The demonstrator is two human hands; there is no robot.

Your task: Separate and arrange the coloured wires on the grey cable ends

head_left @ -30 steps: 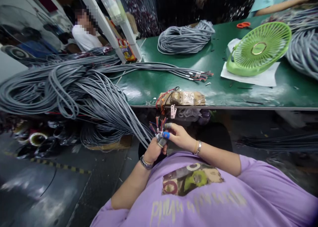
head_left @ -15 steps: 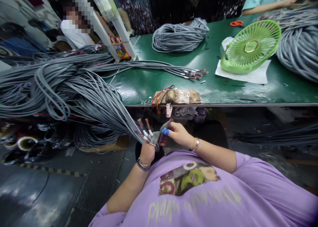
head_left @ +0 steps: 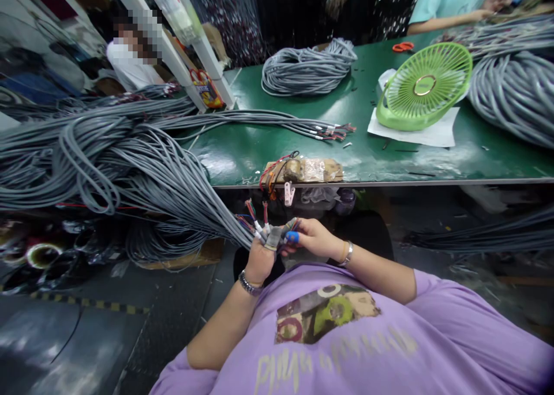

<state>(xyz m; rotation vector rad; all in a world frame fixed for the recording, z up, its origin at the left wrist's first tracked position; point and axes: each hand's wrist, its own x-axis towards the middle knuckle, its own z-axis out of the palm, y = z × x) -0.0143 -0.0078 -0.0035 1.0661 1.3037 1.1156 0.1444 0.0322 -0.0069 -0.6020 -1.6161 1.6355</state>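
Just below the bench edge, my left hand (head_left: 262, 260) is closed round the ends of several grey cables (head_left: 225, 219). Red, green and blue wire ends (head_left: 251, 210) with white labels stick up past it. A grey wrap, cloth or tape, covers the thumb of that hand. My right hand (head_left: 318, 238), with blue tape on a finger, is beside it and pinches the coloured wires (head_left: 292, 225) of a cable end. Part of its fingers is hidden behind the wires. Above both hands a pink clothes peg (head_left: 289, 193) hangs at the bench edge.
On the green bench (head_left: 242, 153) lie a cable coil (head_left: 307, 69), a row of cables with stripped ends (head_left: 333, 131), a green fan (head_left: 426, 86), orange-handled scissors (head_left: 402, 47) and a taped wooden block (head_left: 315, 170). A heap of grey cables (head_left: 86, 158) fills the left. A co-worker's arm (head_left: 450, 21) is at far right.
The wire ends at my left hand now stand more upright. My right hand has shifted slightly down and right, still pinching wires. The whole view has shifted a little.
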